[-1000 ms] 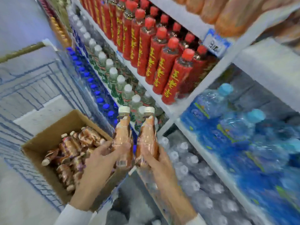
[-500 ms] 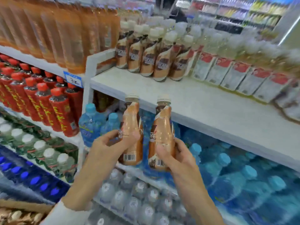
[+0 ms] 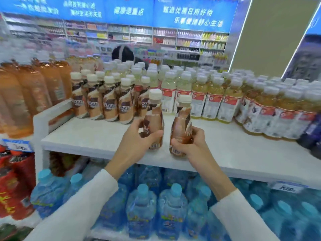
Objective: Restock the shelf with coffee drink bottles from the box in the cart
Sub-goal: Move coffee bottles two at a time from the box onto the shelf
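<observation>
We log: left hand (image 3: 137, 136) curled round left bottle (image 3: 153, 115), right hand (image 3: 189, 145) gripping right bottle (image 3: 181, 122), both bottles roughly upright over the shelf (image 3: 86, 136) front, contact with it unclear, stocked coffee row (image 3: 109, 103) just behind, water bottles (image 3: 172, 206) on tier below

The shelf (image 3: 86, 136) carries a row of coffee bottles (image 3: 109, 103) at its back left, with tea bottles (image 3: 213, 101) lined up to their right. In front of that row, over the bare front of the shelf, the left hand (image 3: 137, 136) holds one bottle (image 3: 154, 119) and the right hand (image 3: 191, 145) holds a second bottle (image 3: 181, 126) just beside it, the two apart. Large bottles (image 3: 34, 87) stand left of the shelf. Water bottles (image 3: 142, 206) fill the level below. A person (image 3: 122, 53) stands behind the shelving.
</observation>
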`<state>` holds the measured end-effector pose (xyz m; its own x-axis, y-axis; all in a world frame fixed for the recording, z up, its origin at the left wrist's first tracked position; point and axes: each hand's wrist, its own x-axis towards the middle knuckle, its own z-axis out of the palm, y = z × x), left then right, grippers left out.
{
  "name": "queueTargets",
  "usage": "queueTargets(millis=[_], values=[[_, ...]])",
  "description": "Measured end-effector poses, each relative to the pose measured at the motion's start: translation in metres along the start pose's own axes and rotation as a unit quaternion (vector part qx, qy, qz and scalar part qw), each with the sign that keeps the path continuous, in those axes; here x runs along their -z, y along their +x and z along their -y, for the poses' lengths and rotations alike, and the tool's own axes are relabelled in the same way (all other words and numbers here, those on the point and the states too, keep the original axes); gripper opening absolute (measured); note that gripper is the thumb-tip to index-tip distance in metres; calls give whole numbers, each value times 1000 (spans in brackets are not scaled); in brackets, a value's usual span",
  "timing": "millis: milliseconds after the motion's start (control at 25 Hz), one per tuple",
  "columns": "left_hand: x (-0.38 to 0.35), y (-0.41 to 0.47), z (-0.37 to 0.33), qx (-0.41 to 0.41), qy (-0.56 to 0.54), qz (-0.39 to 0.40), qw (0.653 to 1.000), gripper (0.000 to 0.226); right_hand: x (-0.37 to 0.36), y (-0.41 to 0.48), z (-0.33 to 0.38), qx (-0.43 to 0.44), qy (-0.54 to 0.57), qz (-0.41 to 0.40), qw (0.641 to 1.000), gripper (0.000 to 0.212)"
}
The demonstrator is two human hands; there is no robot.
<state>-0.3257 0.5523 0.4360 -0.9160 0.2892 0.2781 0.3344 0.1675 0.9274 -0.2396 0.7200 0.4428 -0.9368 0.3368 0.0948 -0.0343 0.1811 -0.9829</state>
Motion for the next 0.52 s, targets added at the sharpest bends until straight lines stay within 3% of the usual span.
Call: queueTargets(millis=[240, 320, 440, 520], values=[[-12, 17, 20, -9, 16, 46, 999, 44, 4, 17, -13, -13, -70, -1, 997, 58], [-10, 18, 23, 7, 4, 71, 997, 60, 5, 15, -12, -19, -101, 9, 995, 61], [-4, 17, 25, 20, -36, 135, 990, 93, 1, 8, -6, 10, -158, -62, 985, 86], [0, 19, 23, 21, -29, 136, 990, 93, -2, 6, -1, 20, -199, -130, 971, 93]])
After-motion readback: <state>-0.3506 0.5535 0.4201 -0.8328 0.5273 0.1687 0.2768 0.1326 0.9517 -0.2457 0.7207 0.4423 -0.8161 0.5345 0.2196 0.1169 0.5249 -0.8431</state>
